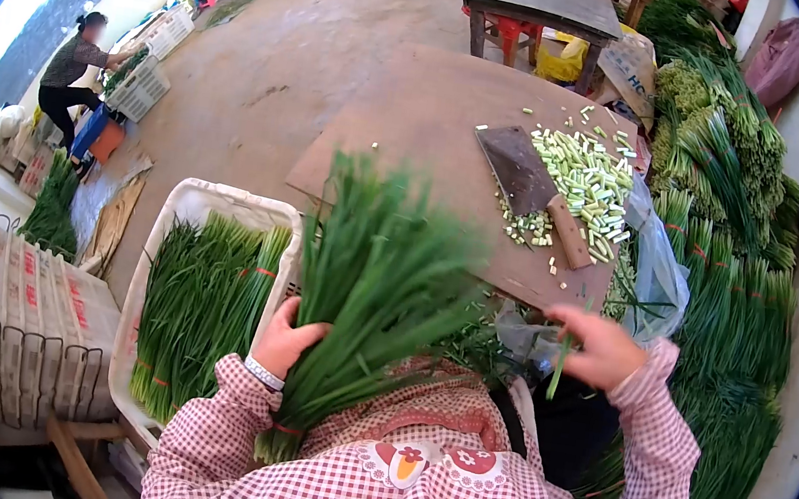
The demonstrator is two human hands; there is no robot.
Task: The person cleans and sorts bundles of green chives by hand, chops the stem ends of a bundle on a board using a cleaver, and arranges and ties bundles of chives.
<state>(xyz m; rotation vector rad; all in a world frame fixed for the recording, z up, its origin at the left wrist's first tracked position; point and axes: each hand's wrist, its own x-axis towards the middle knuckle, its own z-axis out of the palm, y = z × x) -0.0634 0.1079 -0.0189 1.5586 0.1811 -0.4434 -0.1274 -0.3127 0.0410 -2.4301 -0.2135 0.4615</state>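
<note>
Left fingers [291,338] wrap slender grassy leaves [366,275]; right fingers [598,348] pinch a thin, limp blade [559,363].

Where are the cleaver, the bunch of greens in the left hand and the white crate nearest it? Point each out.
Cleaver [514,169]: head view, on the blade.
Bunch of greens [355,279]: head view, on the leaves.
White crate [243,197]: head view, far rim.
</note>
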